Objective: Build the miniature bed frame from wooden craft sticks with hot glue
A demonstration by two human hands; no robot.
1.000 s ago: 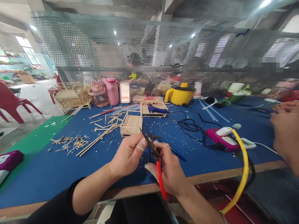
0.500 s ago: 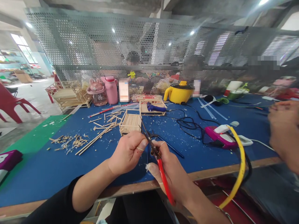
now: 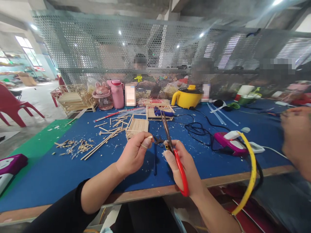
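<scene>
My left hand is closed in a pinch, with the pale end of a small wooden stick piece showing at its fingertips. In my right hand are red-handled scissors, blades pointing away from me and nearly together. The scissors stand apart from my left hand. Between my hands, blue-handled pliers lie on the blue table. Just beyond my left hand sits a small open tray made of wooden sticks. A blue glue gun rests on a second stick frame behind it.
Loose sticks and a pile of offcuts lie to the left. A yellow pot and pink flask stand by the perforated screen. Black cable runs to a purple power strip. A co-worker's hand is at right.
The scissors have moved right, away from my left fingertips, and their blades now point farther forward. My left hand keeps its pinch. The pliers show more plainly between my hands and have turned.
</scene>
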